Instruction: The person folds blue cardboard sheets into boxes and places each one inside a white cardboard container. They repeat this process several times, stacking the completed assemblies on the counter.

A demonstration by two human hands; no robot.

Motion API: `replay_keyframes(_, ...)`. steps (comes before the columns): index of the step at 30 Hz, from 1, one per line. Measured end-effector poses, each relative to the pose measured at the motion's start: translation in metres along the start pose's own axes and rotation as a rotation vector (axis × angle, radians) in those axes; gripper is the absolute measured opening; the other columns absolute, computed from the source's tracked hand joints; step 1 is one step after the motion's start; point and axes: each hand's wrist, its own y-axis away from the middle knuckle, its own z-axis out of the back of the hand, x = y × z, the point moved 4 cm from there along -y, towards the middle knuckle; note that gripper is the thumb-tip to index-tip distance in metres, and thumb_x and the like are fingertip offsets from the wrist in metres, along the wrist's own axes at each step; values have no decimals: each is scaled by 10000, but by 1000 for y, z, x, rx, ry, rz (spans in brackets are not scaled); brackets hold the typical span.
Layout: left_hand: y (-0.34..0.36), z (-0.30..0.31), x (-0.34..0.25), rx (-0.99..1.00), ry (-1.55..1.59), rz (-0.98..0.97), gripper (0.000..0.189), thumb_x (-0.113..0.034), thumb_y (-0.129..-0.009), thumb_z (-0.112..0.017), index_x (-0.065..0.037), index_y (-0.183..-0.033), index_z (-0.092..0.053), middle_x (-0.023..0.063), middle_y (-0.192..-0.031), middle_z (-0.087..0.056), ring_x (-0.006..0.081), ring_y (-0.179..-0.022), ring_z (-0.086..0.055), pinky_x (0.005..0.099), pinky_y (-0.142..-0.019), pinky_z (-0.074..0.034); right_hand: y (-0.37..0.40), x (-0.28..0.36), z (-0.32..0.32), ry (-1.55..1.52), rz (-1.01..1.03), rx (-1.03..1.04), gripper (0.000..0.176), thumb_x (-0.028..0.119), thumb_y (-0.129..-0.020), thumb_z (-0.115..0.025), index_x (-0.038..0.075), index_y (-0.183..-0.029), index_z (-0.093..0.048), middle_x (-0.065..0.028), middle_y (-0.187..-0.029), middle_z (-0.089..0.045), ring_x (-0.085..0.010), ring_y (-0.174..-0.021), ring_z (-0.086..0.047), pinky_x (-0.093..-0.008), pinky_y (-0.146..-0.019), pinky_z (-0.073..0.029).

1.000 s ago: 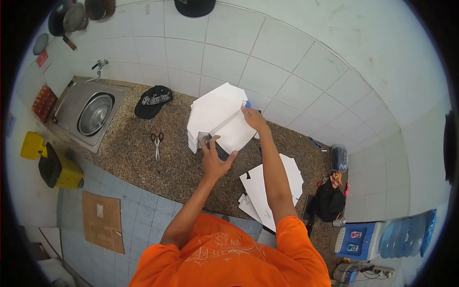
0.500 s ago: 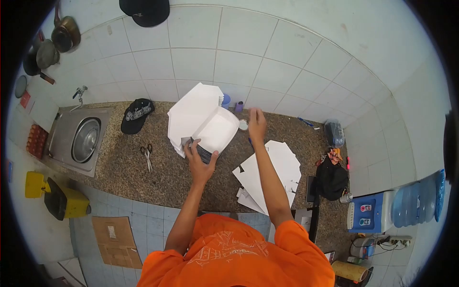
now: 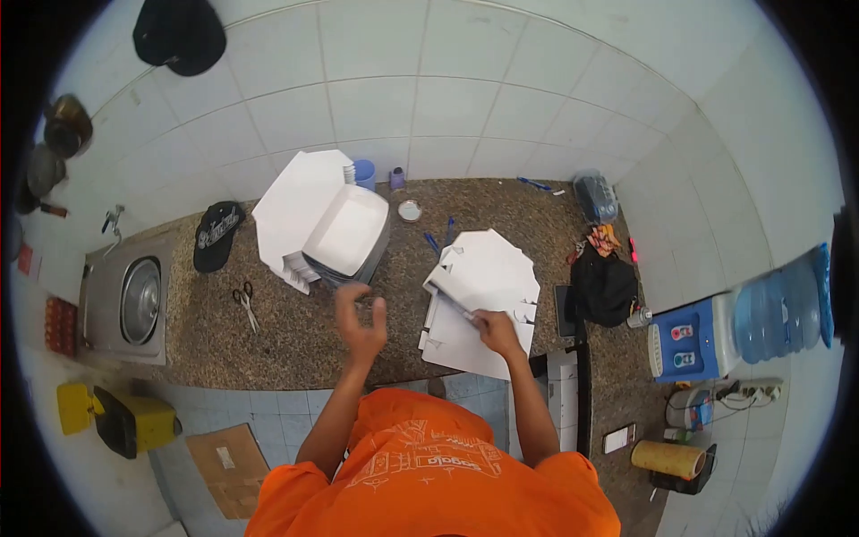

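Right hand (image 3: 498,333), right of the tray stack (image 3: 349,233), pinches a cardboard strip (image 3: 454,293) slanting toward it; left hand (image 3: 361,331), nearer, fingers spread.

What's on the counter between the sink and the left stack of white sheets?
In the head view, a black cap lies farther back and scissors nearer the front, both left of the white stack.

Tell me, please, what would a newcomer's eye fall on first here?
Probably the bright orange shirt at the bottom centre, the strongest colour in view. Next would come the white cut sheets on the speckled counter, with the right hand at them, and the white tray to their left, just beyond the open left hand.
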Motion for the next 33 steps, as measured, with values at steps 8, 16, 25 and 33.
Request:
replay_keyframes(8,58,-100,6,992,1025,1507,513,-260,-969,-705,19,-1376,-566,156,-1261,-679,287,-1155,-677,419,-1016,-540,99,74,23,40,438,-135,314,91,-820,-766,109,-1133,-761,-160,-1337,-670,-327,-1242,-622,-437,-1041,-503)
replay_keyframes(16,72,-101,9,1015,812,1105,693,-172,-903,-779,26,-1483,-458,181,-1371,-613,273,-1239,-614,381,-1057,-490,113,-23,24,-870,-474,-424,529,180,-894,-795,-46,-1327,-591,-202,-1306,-628,-255,-1223,-587,-399,-1012,-493)
replay_keyframes(25,21,-107,-102,866,941,1121,497,-210,-951,-753,35,-1338,-561,86,-1177,-667,175,-1037,-637,330,-892,-523,99,173,61,41,208,-131,753,176,-872,-780,107,-1540,-439,-228,-1630,-334,-414,-1510,-315,-607,-1195,-225)
replay_keyframes(33,-9,-113,-127,581,1192,1144,274,-120,-913,-798,3,-1127,-679,28,-1007,-699,101,-863,-642,251,-792,-514,99,119,68,-521,82,-590,463,77,-917,-699,32,-1372,-623,-267,-1325,-644,-399,-1282,-608,-460,-1066,-474)
